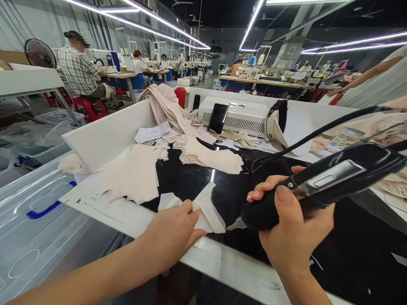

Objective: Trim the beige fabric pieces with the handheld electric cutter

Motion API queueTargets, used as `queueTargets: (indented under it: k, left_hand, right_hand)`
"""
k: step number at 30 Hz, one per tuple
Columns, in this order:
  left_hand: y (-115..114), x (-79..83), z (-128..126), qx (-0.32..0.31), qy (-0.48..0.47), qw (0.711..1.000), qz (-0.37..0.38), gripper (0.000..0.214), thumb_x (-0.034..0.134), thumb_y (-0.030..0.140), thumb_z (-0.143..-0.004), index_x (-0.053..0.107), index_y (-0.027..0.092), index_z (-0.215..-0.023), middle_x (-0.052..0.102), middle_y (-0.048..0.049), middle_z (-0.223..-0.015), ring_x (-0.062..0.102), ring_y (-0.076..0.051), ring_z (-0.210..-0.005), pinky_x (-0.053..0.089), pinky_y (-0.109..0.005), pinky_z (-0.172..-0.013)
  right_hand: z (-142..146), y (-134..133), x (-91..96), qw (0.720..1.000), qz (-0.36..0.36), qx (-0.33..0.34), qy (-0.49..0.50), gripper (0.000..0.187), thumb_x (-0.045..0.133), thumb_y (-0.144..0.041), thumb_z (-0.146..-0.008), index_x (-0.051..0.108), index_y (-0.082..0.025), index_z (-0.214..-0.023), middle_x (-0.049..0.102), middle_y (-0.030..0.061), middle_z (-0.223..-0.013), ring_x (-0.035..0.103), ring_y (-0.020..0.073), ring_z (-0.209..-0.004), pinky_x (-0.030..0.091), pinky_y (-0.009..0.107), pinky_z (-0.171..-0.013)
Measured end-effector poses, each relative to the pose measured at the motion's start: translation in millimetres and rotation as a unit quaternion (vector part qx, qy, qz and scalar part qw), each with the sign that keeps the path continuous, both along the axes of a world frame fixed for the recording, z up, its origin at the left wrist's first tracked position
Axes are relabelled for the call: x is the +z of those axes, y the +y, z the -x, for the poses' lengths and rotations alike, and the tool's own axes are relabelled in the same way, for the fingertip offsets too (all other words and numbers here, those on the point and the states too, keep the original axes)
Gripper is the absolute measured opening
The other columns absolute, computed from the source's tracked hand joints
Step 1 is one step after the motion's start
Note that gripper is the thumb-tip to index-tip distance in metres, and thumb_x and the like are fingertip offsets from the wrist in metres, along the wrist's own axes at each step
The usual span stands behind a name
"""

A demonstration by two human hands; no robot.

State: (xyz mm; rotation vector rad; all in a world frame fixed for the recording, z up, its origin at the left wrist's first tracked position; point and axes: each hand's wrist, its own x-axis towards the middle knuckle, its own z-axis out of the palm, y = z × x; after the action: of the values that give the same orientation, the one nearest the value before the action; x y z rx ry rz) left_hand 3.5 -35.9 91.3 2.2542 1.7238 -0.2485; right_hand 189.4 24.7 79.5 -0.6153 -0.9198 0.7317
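Observation:
My right hand is wrapped round a black corded hand tool with a silver panel on its side. Its blunt end points left over the glossy black work surface; its exact kind is unclear. Near the table's front edge, my left hand has its fingers closed on a small white curved cloth piece. Another white piece lies beside those fingers. Farther back are a stack of pale pink cut fabric and a second pale stack.
A white slotted machine stands at the back, a phone leaning on it. Black cables hang beside the tool. A clear plastic bin sits left of the table. One person sits at left; another's arm shows at right.

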Motion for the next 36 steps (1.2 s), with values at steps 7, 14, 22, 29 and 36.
queueTargets:
  k: [7,14,22,29,36]
  left_hand:
    - [-5,-4.9,1,-0.021,-0.011,0.999,-0.048,0.021,0.071,0.032,-0.118,0.075,0.017,-0.132,0.077,-0.0075,-0.117,0.081,-0.026,-0.095,0.060,-0.034,-0.075]
    - [-4,-39.9,5,-0.121,-0.002,0.944,-0.308,0.033,0.061,0.019,-0.118,0.067,0.019,-0.086,0.066,-0.0048,-0.080,0.069,-0.026,-0.077,0.051,-0.038,-0.063]
    - [11,-65.1,-10,-0.323,-0.130,0.891,-0.292,0.021,0.055,0.005,-0.115,0.070,0.017,-0.108,0.077,-0.0088,-0.110,0.074,-0.021,-0.104,0.063,-0.033,-0.095]
    - [16,-79.4,7,-0.303,-0.158,0.894,-0.289,0.017,0.055,0.009,-0.118,0.071,0.014,-0.121,0.080,-0.0100,-0.116,0.078,-0.023,-0.108,0.067,-0.034,-0.100]
    - [14,-79.6,8,-0.273,-0.172,0.884,-0.340,0.019,0.052,0.014,-0.121,0.070,0.012,-0.128,0.080,-0.0103,-0.115,0.079,-0.023,-0.111,0.068,-0.036,-0.104]
  right_hand:
    - [0,0,-11.9,1.000,-0.007,0.007,-0.024,0.052,0.103,-0.043,-0.082,0.070,-0.027,-0.118,0.078,-0.0059,-0.079,0.070,0.0156,-0.064,0.065,0.031,-0.063]
    - [-1,-1,-13.6,1.000,-0.003,0.005,-0.025,0.053,0.105,-0.044,-0.081,0.070,-0.027,-0.117,0.077,-0.0059,-0.082,0.071,0.0163,-0.068,0.064,0.031,-0.061]
    - [0,-1,-13.4,1.000,-0.005,0.007,-0.026,0.053,0.104,-0.045,-0.083,0.070,-0.027,-0.120,0.077,-0.0067,-0.081,0.071,0.0165,-0.066,0.063,0.031,-0.061]
    - [0,-3,-14.9,0.999,-0.008,0.010,-0.042,0.053,0.102,-0.047,-0.086,0.069,-0.028,-0.124,0.079,-0.0078,-0.083,0.072,0.0157,-0.062,0.062,0.033,-0.065]
    - [1,-4,-14.3,0.999,-0.010,0.010,-0.036,0.053,0.102,-0.045,-0.087,0.070,-0.028,-0.125,0.079,-0.0073,-0.083,0.072,0.0158,-0.062,0.062,0.032,-0.064]
